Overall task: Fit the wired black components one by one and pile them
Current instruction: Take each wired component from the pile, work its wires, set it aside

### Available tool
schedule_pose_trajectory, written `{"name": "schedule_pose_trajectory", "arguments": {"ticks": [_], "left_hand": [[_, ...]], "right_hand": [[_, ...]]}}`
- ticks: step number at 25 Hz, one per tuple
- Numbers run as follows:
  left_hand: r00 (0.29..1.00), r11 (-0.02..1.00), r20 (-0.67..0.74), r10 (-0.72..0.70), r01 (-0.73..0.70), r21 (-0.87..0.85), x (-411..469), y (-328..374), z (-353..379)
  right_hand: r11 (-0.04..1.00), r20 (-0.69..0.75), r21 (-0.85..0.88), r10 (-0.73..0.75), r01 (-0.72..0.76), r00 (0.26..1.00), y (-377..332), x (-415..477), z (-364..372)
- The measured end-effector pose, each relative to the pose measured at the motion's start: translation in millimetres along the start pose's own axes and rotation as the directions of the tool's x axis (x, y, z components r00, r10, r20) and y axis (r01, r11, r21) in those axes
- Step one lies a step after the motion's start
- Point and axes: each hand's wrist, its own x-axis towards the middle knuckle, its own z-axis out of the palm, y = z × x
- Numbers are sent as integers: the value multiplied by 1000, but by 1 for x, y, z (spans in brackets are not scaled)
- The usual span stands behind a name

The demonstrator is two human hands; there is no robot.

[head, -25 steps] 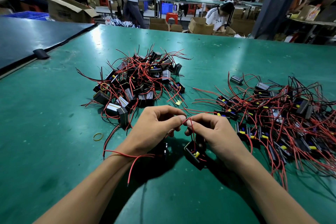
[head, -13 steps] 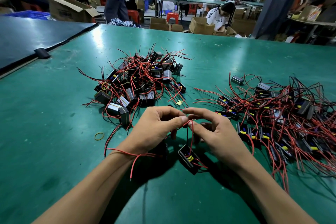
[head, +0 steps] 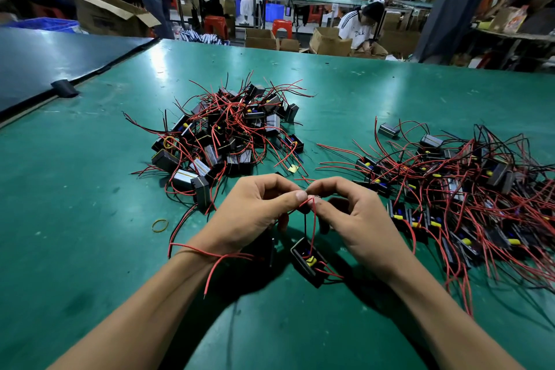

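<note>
A small open black box component (head: pixel 308 261) with a yellow part inside lies on the green table (head: pixel 90 249), just below my hands. Red and black wires (head: pixel 312 219) rise from it to my fingertips. My left hand (head: pixel 255 213) and my right hand (head: pixel 354 219) meet above it and pinch the wire ends together. Another red wire (head: pixel 210 258) loops across my left wrist. A pile of black components with red wires (head: pixel 228 135) lies beyond my left hand. A wider, looser heap of wired components (head: pixel 456 189) spreads out at the right.
A yellow rubber band (head: pixel 160 225) lies on the table left of my left hand. A small yellow scrap (head: pixel 292 168) sits between the two heaps. A dark table (head: pixel 45 60) adjoins at the far left. People, cardboard boxes and red stools fill the background.
The black component has slid slightly left and nearer under my hands. My fingertips have drawn closer together on the wire ends. A person in the background has walked left.
</note>
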Motion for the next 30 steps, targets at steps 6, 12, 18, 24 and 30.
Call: {"name": "schedule_pose_trajectory", "arguments": {"ticks": [6, 12, 18, 24, 30], "left_hand": [[999, 1000, 27, 21, -21, 0, 0, 1, 3], [996, 1000, 83, -21, 22, -16, 1, 1, 1], [998, 998, 17, -54, 54, -26, 2, 0, 2], [996, 997, -37, -76, 76, -10, 1, 1, -1], [993, 992, -6, -122, 122, 15, 2, -1, -4]], "right_hand": [[994, 14, 109, 23, -24, 1000, -5, 2, -2], [994, 2, 79, 71, -71, 997, -5, 2, 2], [1000, -15, 17, 19, -19, 1000, -4, 0, 1], [955, -48, -262, -155, 137, 987, 0, 0, -2], [773, 35, -498, -435, 393, 900, 6, 3, -6]]}}
